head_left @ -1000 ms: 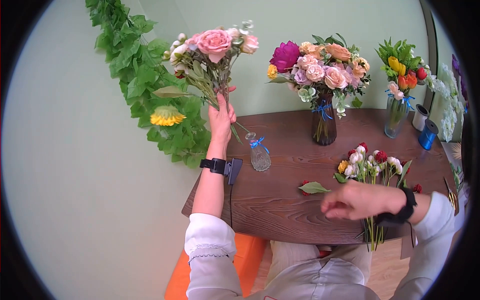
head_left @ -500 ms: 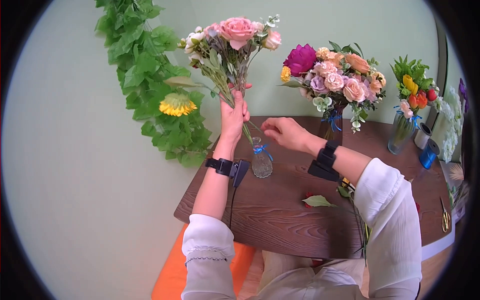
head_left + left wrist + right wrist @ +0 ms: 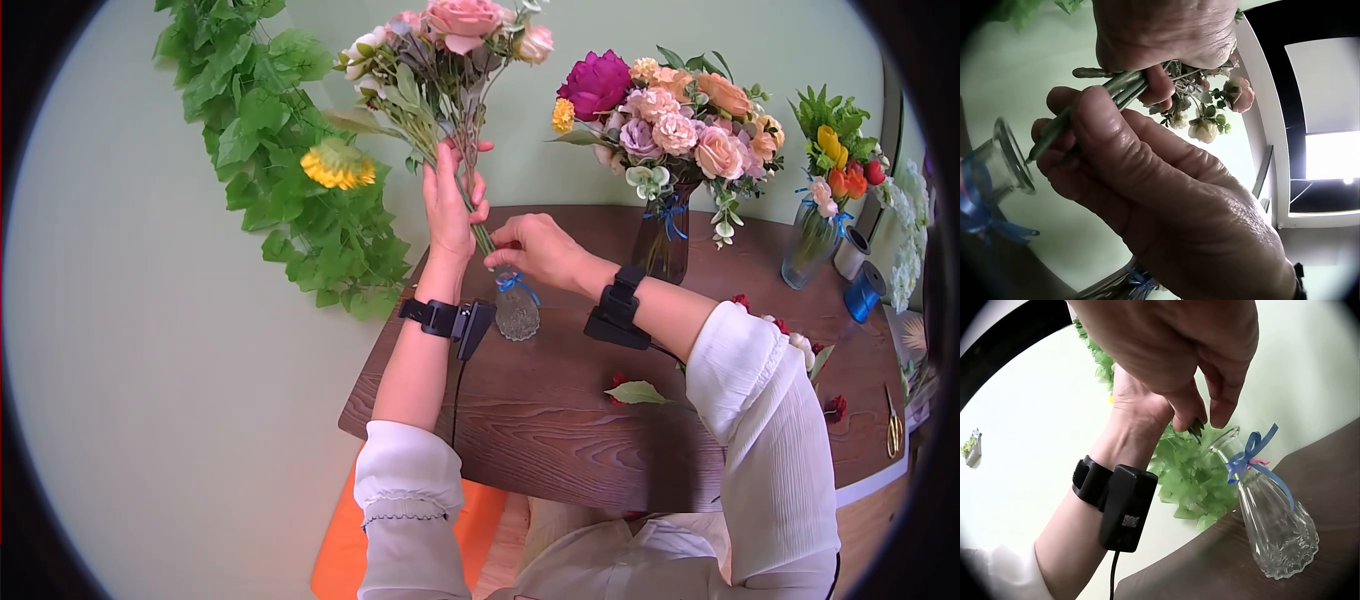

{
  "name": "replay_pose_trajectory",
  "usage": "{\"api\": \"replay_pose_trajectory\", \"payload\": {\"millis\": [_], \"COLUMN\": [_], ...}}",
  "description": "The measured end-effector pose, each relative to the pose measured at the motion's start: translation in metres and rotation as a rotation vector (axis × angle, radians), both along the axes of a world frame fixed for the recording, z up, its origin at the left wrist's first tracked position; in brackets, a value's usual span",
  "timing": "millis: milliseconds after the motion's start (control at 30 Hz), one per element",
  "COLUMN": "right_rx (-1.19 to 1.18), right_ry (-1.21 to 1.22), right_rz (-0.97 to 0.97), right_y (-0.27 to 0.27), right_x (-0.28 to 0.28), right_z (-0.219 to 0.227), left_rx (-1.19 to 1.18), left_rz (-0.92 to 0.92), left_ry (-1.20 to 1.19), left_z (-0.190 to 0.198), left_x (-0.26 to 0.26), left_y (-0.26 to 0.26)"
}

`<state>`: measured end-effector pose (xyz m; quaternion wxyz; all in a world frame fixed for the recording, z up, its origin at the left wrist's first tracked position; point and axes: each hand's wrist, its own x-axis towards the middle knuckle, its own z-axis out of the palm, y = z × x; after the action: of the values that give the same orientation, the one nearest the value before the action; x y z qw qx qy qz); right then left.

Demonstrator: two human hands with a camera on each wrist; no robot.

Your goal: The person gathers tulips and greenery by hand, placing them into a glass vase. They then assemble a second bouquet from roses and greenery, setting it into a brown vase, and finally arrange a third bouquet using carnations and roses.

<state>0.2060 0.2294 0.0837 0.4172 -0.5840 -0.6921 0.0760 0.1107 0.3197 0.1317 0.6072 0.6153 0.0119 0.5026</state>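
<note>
My left hand (image 3: 452, 205) grips a bouquet of artificial flowers by its green stems (image 3: 1125, 84). Pink roses (image 3: 465, 22) top the bunch, and a yellow flower (image 3: 340, 165) droops at its left side. Lower down, the thumb and fingers of my right hand (image 3: 540, 250) pinch the stem ends. Just below them stands a small clear glass vase (image 3: 1279, 537) with a blue ribbon (image 3: 1250, 453) tied round its neck. In the left wrist view the stem tips lie close by the vase's rim (image 3: 1013, 156).
A dark vase (image 3: 662, 245) of mixed flowers and a second glass vase (image 3: 805, 250) stand at the back right. Ribbon spools (image 3: 863, 292) sit beside them. A loose leaf (image 3: 637, 393), partly hidden flowers and scissors (image 3: 893, 425) lie on the wooden table (image 3: 560, 440).
My right hand has moved from the loose flowers at the front right over to the stem ends, which it now pinches. The left hand still holds the bouquet up above the table.
</note>
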Motion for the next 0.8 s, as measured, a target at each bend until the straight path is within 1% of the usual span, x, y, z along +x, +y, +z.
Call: {"api": "replay_pose_trajectory", "payload": {"millis": [33,100,167,200,267,400,467,500,567,700,800], "right_rx": [0.031,0.060,0.064,0.064,-0.046,-0.088,-0.140,-0.142,-0.110,-0.090,-0.071], "right_ry": [0.018,0.036,-0.049,-0.049,-0.098,-0.091,-0.033,-0.034,0.038,0.034,-0.012], "right_rz": [0.000,0.001,0.004,0.003,-0.022,-0.018,-0.022,-0.023,0.005,0.018,0.005], "right_y": [0.003,0.008,0.013,0.012,0.011,0.006,0.004,0.004,0.005,0.005,0.002], "right_x": [0.000,0.002,0.007,0.007,0.007,0.007,0.006,0.007,0.007,0.009,0.009], "right_z": [-0.001,-0.004,-0.007,-0.007,-0.005,-0.003,-0.002,-0.003,-0.004,-0.007,-0.008], "left_rx": [-0.003,0.008,-0.007,-0.020,-0.042,-0.114,-0.099,-0.081,-0.077,-0.103,-0.126], "left_rz": [0.003,-0.109,-0.132,-0.157,-0.165,-0.190,-0.178,-0.168,-0.173,-0.189,-0.214], "left_ry": [0.005,-0.039,-0.033,-0.030,-0.036,-0.041,-0.049,-0.055,-0.065,-0.115,-0.128], "left_z": [0.000,0.001,-0.002,-0.003,-0.006,-0.010,-0.009,-0.009,-0.007,-0.010,-0.013], "left_x": [0.001,0.002,0.004,0.006,0.008,0.012,0.011,0.011,0.012,0.012,0.012], "left_y": [0.003,0.007,0.006,0.006,0.005,0.007,0.008,0.009,0.010,0.011,0.011]}}
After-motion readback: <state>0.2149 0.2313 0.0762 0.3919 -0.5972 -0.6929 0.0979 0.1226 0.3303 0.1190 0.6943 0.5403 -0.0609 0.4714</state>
